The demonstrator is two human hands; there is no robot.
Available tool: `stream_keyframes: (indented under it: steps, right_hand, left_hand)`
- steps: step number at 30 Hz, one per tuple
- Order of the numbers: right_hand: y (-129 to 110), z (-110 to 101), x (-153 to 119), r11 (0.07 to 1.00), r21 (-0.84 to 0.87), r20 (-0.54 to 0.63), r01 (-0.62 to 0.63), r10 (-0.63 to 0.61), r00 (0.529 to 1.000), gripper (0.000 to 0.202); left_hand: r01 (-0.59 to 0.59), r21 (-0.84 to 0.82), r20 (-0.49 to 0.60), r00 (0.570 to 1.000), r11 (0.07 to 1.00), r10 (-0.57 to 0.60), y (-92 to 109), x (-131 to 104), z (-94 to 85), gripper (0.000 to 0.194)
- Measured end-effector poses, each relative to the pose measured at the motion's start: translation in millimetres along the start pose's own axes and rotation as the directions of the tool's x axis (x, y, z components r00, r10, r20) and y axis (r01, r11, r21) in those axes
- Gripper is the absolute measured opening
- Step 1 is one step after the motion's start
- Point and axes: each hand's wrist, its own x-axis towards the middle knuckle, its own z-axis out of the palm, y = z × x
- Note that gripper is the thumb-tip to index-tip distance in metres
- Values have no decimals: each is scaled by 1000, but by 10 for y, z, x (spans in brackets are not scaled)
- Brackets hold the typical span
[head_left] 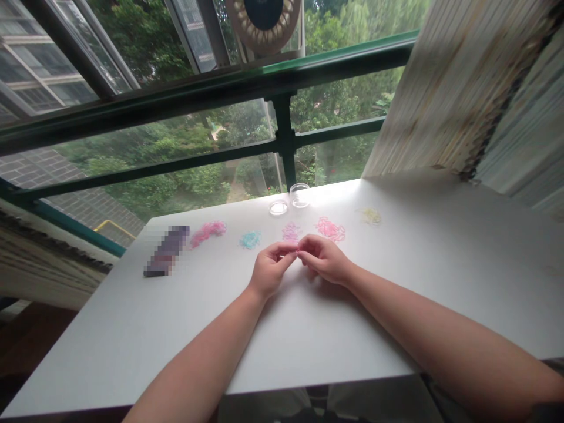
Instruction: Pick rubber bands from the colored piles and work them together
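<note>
My left hand [269, 267] and my right hand [325, 258] meet fingertip to fingertip above the white table. Both are closed in a pinch on a small pink piece [298, 251], mostly hidden by the fingers; its exact kind is too small to make out. Just beyond the fingertips lies a pile of small lilac loops [291, 231]. A pile of pink loops [330, 229] is beside it, behind my right hand. Left of these is a turquoise pile [250, 239], and farther left a pink and lilac linked strand or heap [208, 233].
Yellow loops [371, 216] lie at the right. A clear round container [300, 196] and a clear lid [278, 207] stand at the back edge of the white table [176, 335]. A blurred-out dark object [167, 251] lies at the left. Behind is a green window railing [285, 138].
</note>
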Motion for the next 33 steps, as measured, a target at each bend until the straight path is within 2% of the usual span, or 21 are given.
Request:
stream_keyframes:
  steps: [14,18,24,33]
  right_hand:
    - [34,-11,-3,992,-99,-42,82,-87,995,13]
    - [77,-22,0,980,-157,-38,124,-131,991,8]
    - [96,-29,-3,967,-216,-29,137,-147,989,4]
    - [59,-32,-3,958,-251,-49,141,-158,986,3]
  left_hand:
    - [9,77,30,999,997,-12,-8,-16,-23,17]
    - [3,165,11,1000,986,-4,4,-22,-56,21]
    - [-65,356,-15,997,932,75,64,-13,-121,19]
    - [-92,426,33,996,900,86,56,-8,-155,19]
